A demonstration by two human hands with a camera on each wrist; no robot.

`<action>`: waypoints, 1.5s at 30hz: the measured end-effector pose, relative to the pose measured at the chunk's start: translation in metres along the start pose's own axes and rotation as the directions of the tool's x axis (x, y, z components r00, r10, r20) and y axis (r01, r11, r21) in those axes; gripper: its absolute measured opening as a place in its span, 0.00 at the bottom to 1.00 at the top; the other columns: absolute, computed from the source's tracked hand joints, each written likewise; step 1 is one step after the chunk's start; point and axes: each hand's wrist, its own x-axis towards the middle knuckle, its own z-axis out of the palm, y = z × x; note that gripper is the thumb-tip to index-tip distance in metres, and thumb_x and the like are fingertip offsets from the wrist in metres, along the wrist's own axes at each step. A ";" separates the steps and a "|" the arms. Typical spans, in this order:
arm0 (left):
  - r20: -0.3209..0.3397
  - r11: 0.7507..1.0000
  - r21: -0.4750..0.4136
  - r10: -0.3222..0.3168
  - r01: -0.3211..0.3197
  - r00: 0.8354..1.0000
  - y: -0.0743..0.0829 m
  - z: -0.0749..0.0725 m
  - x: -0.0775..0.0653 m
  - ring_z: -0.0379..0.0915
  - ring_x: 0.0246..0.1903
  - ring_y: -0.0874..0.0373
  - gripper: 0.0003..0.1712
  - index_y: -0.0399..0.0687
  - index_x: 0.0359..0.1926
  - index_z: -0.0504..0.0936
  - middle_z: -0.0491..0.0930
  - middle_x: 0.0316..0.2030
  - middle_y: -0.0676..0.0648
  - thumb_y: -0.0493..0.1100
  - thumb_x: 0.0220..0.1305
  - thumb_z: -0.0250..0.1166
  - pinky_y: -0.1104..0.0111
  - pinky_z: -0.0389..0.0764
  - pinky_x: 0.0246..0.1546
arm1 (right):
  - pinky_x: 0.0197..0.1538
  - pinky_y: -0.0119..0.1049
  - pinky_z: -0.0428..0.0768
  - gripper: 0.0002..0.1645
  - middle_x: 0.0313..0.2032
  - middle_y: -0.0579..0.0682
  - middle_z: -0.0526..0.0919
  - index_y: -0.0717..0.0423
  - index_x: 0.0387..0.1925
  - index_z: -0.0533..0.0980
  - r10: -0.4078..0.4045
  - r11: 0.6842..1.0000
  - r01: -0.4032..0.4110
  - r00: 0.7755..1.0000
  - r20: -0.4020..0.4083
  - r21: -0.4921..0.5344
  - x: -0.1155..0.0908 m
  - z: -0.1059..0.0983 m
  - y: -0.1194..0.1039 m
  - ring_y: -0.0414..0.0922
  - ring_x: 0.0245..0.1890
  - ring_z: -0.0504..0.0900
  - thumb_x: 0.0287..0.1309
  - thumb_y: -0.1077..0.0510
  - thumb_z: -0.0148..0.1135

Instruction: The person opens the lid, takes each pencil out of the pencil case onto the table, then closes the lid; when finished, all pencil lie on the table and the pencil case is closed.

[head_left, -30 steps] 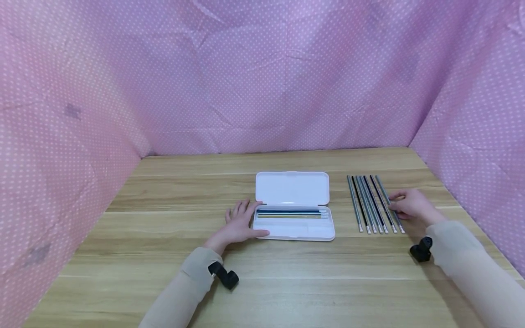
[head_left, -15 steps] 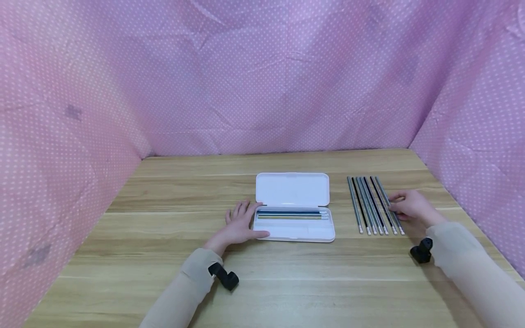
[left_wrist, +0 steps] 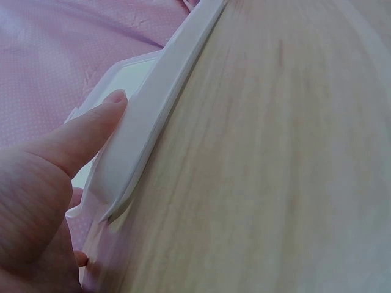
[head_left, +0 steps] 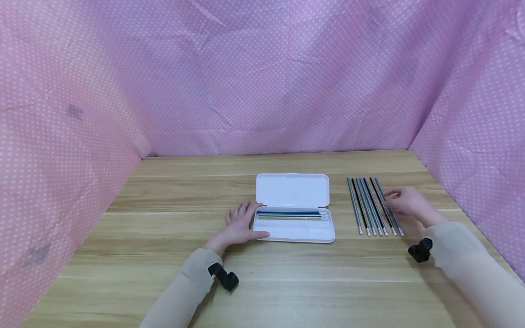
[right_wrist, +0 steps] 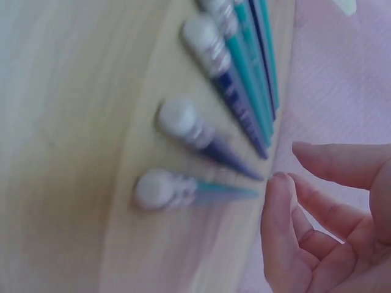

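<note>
A white pencil case (head_left: 303, 231) lies open on the table with several pencils (head_left: 289, 213) along the back of its tray. My left hand (head_left: 237, 228) spreads over its left end, the thumb straight on the front rim (left_wrist: 142, 125) and the forefinger at the back corner. To the right, a row of teal and dark blue pencils (head_left: 364, 205) lies side by side, white erasers toward me. Above the rightmost teal pencil (right_wrist: 214, 191) is my right hand (head_left: 410, 202), thumb and forefinger bent and apart with nothing between them.
The case's hinged lid (head_left: 292, 190) is folded back behind the tray. Pink dotted cloth (head_left: 262, 91) hangs behind and at both sides of the wooden table (head_left: 287, 287). Each sleeve carries a small black camera.
My right hand has risen slightly and shifted left, its fingers coming away from the rightmost pencil. That pencil stays in the row. My left hand keeps its place on the case.
</note>
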 end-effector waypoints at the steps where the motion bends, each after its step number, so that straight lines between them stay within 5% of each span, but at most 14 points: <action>1: -0.002 1.000 0.000 0.001 -0.001 1.000 0.000 0.000 0.000 0.29 0.72 0.37 0.50 0.64 0.70 0.54 0.42 0.73 0.37 0.64 0.51 0.68 0.37 0.28 0.62 | 0.30 0.33 0.80 0.30 0.35 0.62 0.79 0.78 0.56 0.64 -0.001 1.000 0.001 1.000 0.006 0.002 0.000 0.001 -0.003 0.42 0.28 0.77 0.57 0.61 0.56; 11: -0.002 1.000 0.004 0.000 0.000 1.000 0.001 -0.001 0.000 0.30 0.72 0.37 0.50 0.64 0.70 0.55 0.42 0.73 0.36 0.64 0.50 0.69 0.37 0.29 0.62 | 0.26 0.34 0.79 0.27 0.30 0.53 0.78 0.74 0.54 0.68 -0.107 0.994 0.107 0.994 0.014 0.006 0.000 0.017 -0.039 0.41 0.22 0.76 0.58 0.60 0.60; 28: -0.005 1.000 0.010 0.003 -0.003 1.000 -0.001 0.000 0.002 0.31 0.71 0.37 0.49 0.65 0.70 0.54 0.43 0.72 0.36 0.64 0.51 0.68 0.37 0.28 0.62 | 0.29 0.35 0.78 0.22 0.32 0.55 0.78 0.70 0.52 0.73 -0.236 0.972 0.235 0.970 0.053 0.014 0.013 0.054 -0.100 0.44 0.26 0.77 0.56 0.64 0.61; 45: -0.020 1.000 0.020 0.018 -0.018 1.000 0.003 -0.001 0.000 0.33 0.71 0.36 0.48 0.63 0.69 0.56 0.46 0.71 0.35 0.63 0.51 0.68 0.36 0.28 0.62 | 0.38 0.36 0.78 0.19 0.37 0.51 0.81 0.57 0.52 0.76 -0.363 0.906 0.396 0.910 0.201 -0.152 0.023 0.099 -0.146 0.45 0.37 0.79 0.58 0.59 0.63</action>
